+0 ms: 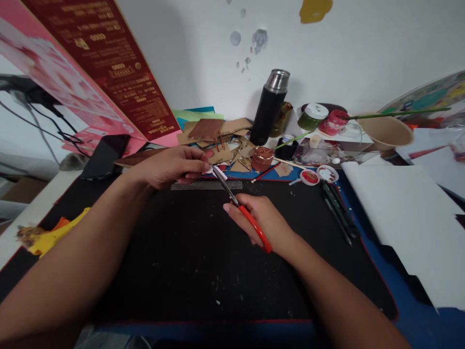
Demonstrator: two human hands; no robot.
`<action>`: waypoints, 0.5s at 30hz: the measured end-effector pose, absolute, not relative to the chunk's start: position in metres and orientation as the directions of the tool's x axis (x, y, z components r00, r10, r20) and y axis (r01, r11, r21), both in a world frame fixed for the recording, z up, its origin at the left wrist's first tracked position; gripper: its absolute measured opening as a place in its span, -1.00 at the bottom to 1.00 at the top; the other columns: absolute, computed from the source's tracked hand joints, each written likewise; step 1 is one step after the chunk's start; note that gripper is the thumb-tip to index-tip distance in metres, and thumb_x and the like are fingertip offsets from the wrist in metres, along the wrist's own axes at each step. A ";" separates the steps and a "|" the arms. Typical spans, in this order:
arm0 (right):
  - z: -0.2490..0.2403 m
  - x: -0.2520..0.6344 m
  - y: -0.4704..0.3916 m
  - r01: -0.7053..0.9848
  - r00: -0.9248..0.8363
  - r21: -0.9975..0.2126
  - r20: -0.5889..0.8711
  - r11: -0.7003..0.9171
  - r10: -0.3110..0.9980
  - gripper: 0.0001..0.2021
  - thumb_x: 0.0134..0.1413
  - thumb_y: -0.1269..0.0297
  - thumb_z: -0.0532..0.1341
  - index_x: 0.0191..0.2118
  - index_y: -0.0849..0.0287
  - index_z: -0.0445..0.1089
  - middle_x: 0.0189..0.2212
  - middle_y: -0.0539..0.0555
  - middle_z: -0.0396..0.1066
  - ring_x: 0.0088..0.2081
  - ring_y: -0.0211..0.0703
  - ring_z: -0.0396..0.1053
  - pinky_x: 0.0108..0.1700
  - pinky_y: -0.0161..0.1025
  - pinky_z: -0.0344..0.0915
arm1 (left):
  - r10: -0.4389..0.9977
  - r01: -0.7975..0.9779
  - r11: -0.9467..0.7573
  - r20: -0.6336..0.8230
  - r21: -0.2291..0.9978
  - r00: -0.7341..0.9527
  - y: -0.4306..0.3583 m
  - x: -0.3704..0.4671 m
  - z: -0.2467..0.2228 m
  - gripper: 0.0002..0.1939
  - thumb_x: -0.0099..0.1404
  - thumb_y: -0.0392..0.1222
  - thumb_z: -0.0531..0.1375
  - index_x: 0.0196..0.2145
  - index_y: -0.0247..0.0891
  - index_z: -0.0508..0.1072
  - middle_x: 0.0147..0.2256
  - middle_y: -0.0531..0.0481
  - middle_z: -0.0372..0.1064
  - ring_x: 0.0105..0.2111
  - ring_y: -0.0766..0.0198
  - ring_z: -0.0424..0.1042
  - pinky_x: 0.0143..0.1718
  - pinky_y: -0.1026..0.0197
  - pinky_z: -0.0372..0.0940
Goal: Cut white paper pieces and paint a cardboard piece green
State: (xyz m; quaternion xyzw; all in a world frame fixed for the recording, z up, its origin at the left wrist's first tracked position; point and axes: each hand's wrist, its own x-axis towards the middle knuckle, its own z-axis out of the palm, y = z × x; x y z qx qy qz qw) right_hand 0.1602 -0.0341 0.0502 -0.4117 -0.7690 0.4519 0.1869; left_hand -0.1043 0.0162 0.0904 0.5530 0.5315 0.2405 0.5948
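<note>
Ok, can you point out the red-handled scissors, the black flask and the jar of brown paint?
Red-handled scissors (231, 195): head view, on the metal just ahead of the red handle.
Black flask (268, 114): head view, on the middle of its black body.
Jar of brown paint (262, 161): head view, on its side.

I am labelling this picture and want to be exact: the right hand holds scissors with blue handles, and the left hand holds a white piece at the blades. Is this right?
Not quite: the head view shows red handles on the scissors, not blue. The rest stands: the right hand holds them, and the left hand holds a white piece at the blades.
</note>
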 end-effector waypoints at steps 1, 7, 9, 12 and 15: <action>0.050 0.160 -0.034 0.461 -0.591 -0.852 -0.087 0.248 0.802 -0.60 0.44 0.05 0.18 -0.44 0.10 0.21 -0.67 -0.13 0.12 -0.62 -0.34 0.11 -0.50 -0.30 -0.01 | 0.873 0.304 0.279 -0.372 0.911 0.315 0.016 -0.104 0.091 -0.86 0.32 -0.16 0.32 -0.30 -0.21 0.43 -0.63 0.19 0.15 -0.66 0.43 0.04 -0.61 0.31 -0.14; 0.047 0.161 -0.033 0.474 -0.592 -0.848 -0.107 0.238 0.799 -0.60 0.43 0.04 0.22 -0.44 0.10 0.22 -0.66 -0.13 0.13 -0.62 -0.35 0.11 -0.51 -0.29 -0.02 | 0.874 0.345 0.273 -0.381 0.898 0.302 0.016 -0.105 0.092 -0.85 0.32 -0.13 0.32 -0.32 -0.20 0.43 -0.59 0.17 0.20 -0.63 0.43 0.07 -0.57 0.26 -0.17; 0.046 0.162 -0.033 0.473 -0.596 -0.847 -0.105 0.243 0.796 -0.60 0.43 0.04 0.21 -0.44 0.10 0.22 -0.66 -0.13 0.13 -0.62 -0.35 0.12 -0.51 -0.29 -0.01 | 0.875 0.342 0.271 -0.378 0.900 0.302 0.016 -0.105 0.092 -0.84 0.32 -0.13 0.32 -0.33 -0.20 0.43 -0.59 0.17 0.19 -0.63 0.44 0.07 -0.57 0.25 -0.17; 0.046 0.162 -0.032 0.466 -0.606 -0.850 -0.104 0.246 0.788 -0.60 0.44 0.03 0.21 -0.43 0.10 0.22 -0.67 -0.13 0.14 -0.62 -0.34 0.13 -0.52 -0.30 0.00 | 0.868 0.339 0.270 -0.380 0.901 0.318 0.016 -0.105 0.091 -0.82 0.33 -0.12 0.32 -0.36 -0.20 0.43 -0.60 0.17 0.16 -0.63 0.44 0.06 -0.57 0.25 -0.18; 0.046 0.163 -0.033 0.467 -0.608 -0.852 -0.114 0.238 0.786 -0.60 0.43 0.03 0.22 -0.43 0.09 0.21 -0.67 -0.13 0.15 -0.63 -0.35 0.15 -0.53 -0.31 0.01 | 0.868 0.345 0.254 -0.371 0.903 0.331 0.016 -0.106 0.091 -0.79 0.32 -0.11 0.33 -0.41 -0.22 0.43 -0.59 0.16 0.16 -0.64 0.45 0.06 -0.58 0.27 -0.17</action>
